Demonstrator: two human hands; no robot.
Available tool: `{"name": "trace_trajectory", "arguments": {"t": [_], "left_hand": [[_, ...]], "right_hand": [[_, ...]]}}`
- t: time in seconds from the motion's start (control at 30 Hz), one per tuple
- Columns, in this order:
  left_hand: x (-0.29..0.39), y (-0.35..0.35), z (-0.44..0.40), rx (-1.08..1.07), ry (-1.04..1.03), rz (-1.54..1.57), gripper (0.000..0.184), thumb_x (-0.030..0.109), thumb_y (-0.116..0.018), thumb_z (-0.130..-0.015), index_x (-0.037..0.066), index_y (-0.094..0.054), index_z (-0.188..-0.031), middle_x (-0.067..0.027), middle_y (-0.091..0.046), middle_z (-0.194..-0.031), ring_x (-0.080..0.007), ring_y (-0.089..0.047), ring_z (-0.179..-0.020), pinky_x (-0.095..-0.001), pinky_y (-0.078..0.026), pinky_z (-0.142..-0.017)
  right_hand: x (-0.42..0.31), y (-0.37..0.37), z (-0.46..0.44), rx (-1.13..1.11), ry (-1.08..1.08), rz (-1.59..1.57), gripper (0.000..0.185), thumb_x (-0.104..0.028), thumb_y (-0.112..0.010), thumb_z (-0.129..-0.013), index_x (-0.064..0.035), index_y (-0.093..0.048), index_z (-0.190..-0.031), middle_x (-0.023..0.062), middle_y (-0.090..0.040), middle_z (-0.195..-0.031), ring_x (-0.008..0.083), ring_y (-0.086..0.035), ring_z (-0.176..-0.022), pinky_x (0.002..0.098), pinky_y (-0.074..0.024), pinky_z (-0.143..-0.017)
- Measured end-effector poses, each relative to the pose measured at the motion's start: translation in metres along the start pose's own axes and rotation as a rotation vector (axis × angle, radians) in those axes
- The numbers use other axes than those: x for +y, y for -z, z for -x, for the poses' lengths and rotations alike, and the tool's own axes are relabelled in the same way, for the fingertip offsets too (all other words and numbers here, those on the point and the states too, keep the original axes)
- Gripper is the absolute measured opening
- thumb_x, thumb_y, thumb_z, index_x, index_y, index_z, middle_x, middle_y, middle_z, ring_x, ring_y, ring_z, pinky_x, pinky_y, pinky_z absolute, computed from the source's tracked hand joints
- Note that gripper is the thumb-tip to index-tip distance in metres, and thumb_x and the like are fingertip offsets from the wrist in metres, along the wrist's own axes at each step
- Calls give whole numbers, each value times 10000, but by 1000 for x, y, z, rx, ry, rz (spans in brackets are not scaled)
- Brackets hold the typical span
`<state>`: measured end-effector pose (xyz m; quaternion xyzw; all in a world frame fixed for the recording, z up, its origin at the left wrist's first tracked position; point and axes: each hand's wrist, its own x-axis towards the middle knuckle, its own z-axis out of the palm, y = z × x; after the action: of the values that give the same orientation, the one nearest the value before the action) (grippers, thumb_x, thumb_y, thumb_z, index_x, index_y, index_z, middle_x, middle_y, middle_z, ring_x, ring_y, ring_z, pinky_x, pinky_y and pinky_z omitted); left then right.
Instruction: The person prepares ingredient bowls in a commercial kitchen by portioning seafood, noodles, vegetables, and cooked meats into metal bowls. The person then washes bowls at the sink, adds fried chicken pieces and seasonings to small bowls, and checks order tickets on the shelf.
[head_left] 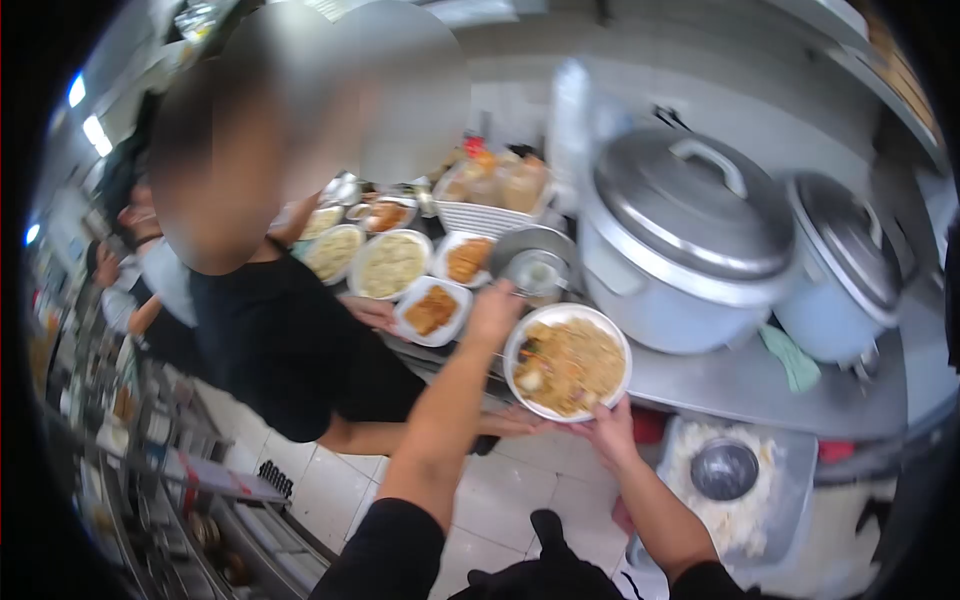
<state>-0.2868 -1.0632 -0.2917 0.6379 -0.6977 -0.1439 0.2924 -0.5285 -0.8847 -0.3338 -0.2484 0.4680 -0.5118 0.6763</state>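
Observation:
My right hand (608,428) grips the lower rim of a white bowl (567,362) filled with noodles and bits of vegetable. Stretched forward, my left hand (495,312) has its fingers closed beside a round metal pot (530,262); what they hold is too blurred to make out. A co-worker's hand (515,421) reaches to the underside of the noodle bowl. The co-worker's other hand (372,312) is at a square white dish of orange-brown food (433,311), left of my left hand.
Two large lidded cookers (690,235) (840,265) stand on the metal counter (690,385). More filled dishes (390,264) and a white basket (490,215) are at the back. Below the counter sits a rice tub (765,520) with a metal bowl. A co-worker stands left.

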Motion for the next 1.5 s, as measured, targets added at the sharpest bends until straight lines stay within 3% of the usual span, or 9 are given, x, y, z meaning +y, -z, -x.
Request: {"name": "trace_trajectory", "arguments": {"t": [0.13,0.33,0.53,0.6,0.63,0.77,0.97,1.23,1.5], "left_hand": [[5,6,7,139,27,-85,231,246,-678,-878,47,-609,-972,-190,-685,-932,-388,-652,-911,-478,-508,-787],[27,27,43,58,79,45,662,141,-578,-884,108,-321,-1494,-291,-658,-929,-454,-651,-839,-519,-512,-763],[50,41,198,27,-100,582,396,214,-608,-925,56,-552,-1284,-112,-681,-786,-267,-703,-726,-387,-550,-697],[42,59,248,-291,-48,502,408,275,-562,-971,30,-541,-1296,-133,-682,-1032,-217,-701,-850,-348,-529,-822],[36,68,284,-558,303,400,425,309,-552,-980,24,-542,-1295,-131,-679,-1054,-204,-700,-858,-344,-531,-812],[-10,50,411,-324,766,639,474,355,-559,-954,33,-546,-1303,-151,-697,-926,-228,-707,-815,-358,-563,-706],[-39,49,524,-333,945,284,578,421,-591,-917,-2,-552,-1310,-201,-683,-1132,-283,-710,-886,-391,-538,-866],[37,89,615,398,1029,338,537,388,-540,-975,18,-497,-1362,-160,-684,-1053,-210,-693,-853,-357,-528,-825],[291,101,784,1491,1533,361,532,364,-562,-989,50,-467,-1408,-92,-671,-1131,-152,-686,-881,-294,-534,-734]], "right_hand": [[0,6,-6,-31,3,-39,580,-137,-542,-951,-185,-235,-1442,143,-497,-1345,288,-661,-1028,387,-600,-755],[-10,4,-2,-66,-61,4,645,-166,-542,-938,-241,-190,-1474,142,-456,-1388,336,-633,-1053,430,-570,-770],[-6,17,-10,-56,-58,58,772,-157,-499,-969,-331,-6,-1537,134,-404,-1429,375,-599,-1076,482,-499,-846],[-1,22,-14,-65,-24,45,783,-180,-542,-956,-311,-27,-1531,136,-414,-1415,349,-607,-1060,490,-491,-853],[3,25,-15,-48,-19,37,792,-203,-582,-939,-297,-56,-1523,138,-423,-1402,329,-615,-1040,499,-486,-853],[19,46,-13,-125,-20,-69,654,-236,-591,-937,-199,-194,-1456,161,-454,-1366,334,-579,-1106,485,-466,-908],[123,82,-19,-570,-383,302,479,-194,-635,-912,-104,-448,-1344,141,-614,-1132,302,-635,-967,433,-538,-841],[155,-160,121,-1417,-575,991,357,-196,-594,-952,-59,-531,-1276,119,-647,-1088,202,-645,-884,313,-546,-771],[218,-299,464,-2617,462,130,322,-98,-733,-771,14,-632,-1056,122,-631,-928,214,-619,-827,324,-513,-734]]}}
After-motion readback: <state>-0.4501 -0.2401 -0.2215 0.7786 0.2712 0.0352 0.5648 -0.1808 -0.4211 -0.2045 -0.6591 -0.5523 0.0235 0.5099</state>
